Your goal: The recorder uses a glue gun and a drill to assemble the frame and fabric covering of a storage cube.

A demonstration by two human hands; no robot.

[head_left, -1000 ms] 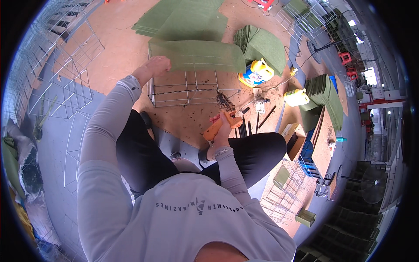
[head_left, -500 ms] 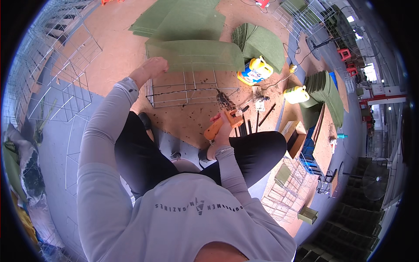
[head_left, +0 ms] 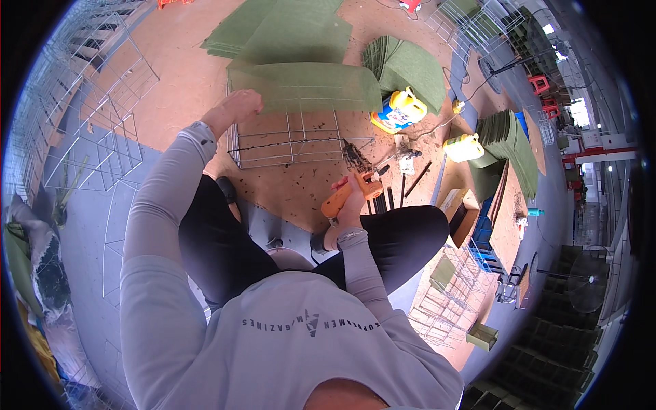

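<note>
My right hand [head_left: 352, 208] is wrapped round an orange glue gun [head_left: 336, 201], its front end pointing up and to the right, just below the wire frame. At the left end of a green felt-like sheet [head_left: 307, 85], my left hand [head_left: 243, 106] is closed on the sheet's edge. This sheet lies over the far part of a wire grid frame [head_left: 290, 147], whose near bars show bare. A dark line runs along one bar of the frame. Black sticks [head_left: 391, 198] lie to the right of the glue gun.
A pile of green sheets [head_left: 280, 34] lies beyond the frame, with a fanned stack [head_left: 410, 68] at its right. A yellow-and-blue jug [head_left: 400, 111] stands nearby, another yellow jug [head_left: 465, 147] further right. Wire frames [head_left: 102, 116] stand at the left. Dark scraps dot the board.
The glue gun and my right hand have shifted very slightly to the right. My left hand and the sheet stay almost where they were.
</note>
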